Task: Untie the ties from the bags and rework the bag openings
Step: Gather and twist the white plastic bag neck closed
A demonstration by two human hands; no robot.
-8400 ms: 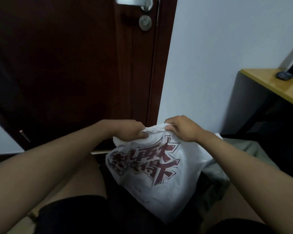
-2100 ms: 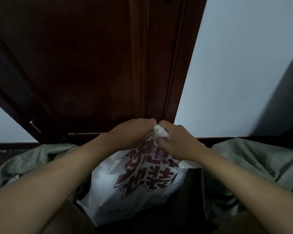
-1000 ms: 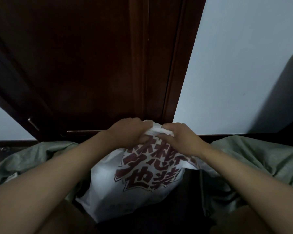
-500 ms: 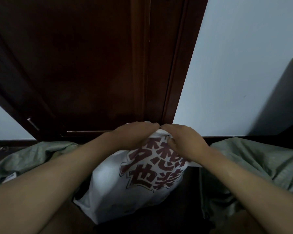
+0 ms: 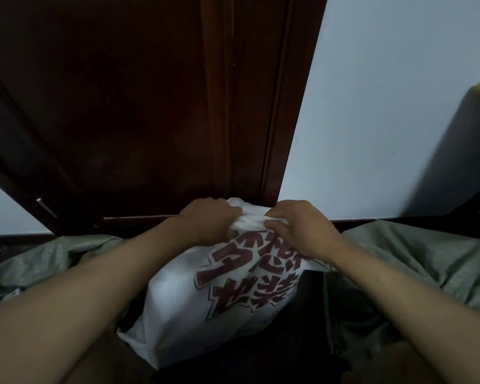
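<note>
Head view looks down on a white plastic bag (image 5: 205,309) with dark red printed characters, standing upright low between the person's forearms, in front of a dark wooden door (image 5: 150,106). Its top is gathered into a bunched, twisted neck (image 5: 248,218), and both hands are on that neck. The left hand (image 5: 205,225) has its fingers curled round the bunch from the left; the right hand (image 5: 297,228) pinches the plastic from the right, thumb and fingers pressed on the folds. The two hands sit close together, almost touching, with a short stretch of crumpled plastic between them. That looks like the grip for working a knot loose: one hand anchoring the neck while the other picks at it. Whether a separate tie is there I cannot tell; only bunched white plastic shows. The bag's mouth is closed, so the opening has not yet been reworked. A grey-green woven sack (image 5: 427,261) lies rumpled on either side of the bag. A pale wall (image 5: 385,106) stands right of the door.
</note>
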